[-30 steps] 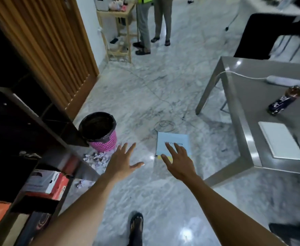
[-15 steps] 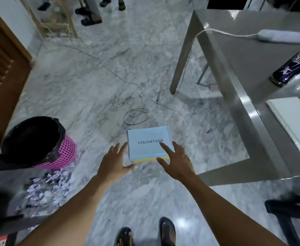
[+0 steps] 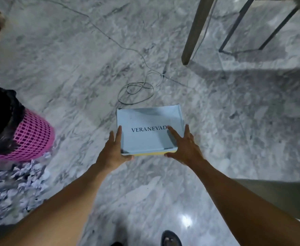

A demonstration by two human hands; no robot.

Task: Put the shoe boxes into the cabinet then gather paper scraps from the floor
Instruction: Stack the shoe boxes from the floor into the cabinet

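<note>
Handling: shoe box (image 3: 146, 132) looks light and stiff to me.
Hold: its side walls.
Hands: left hand (image 3: 112, 151), right hand (image 3: 185, 148) spread, touching it.

Bare floor (image 3: 234, 130) lies open right of the shoe box (image 3: 149, 130), a cable coil (image 3: 135, 93) just behind it, a bin (image 3: 30, 137) and paper scraps (image 3: 19, 183) to its left.

Shoe box (image 3: 149, 132): pale blue lettered lid, flat on floor (image 3: 234, 139).
Paper scraps (image 3: 18, 183): blurred whitish heap, seemingly crumpled, left.
</note>
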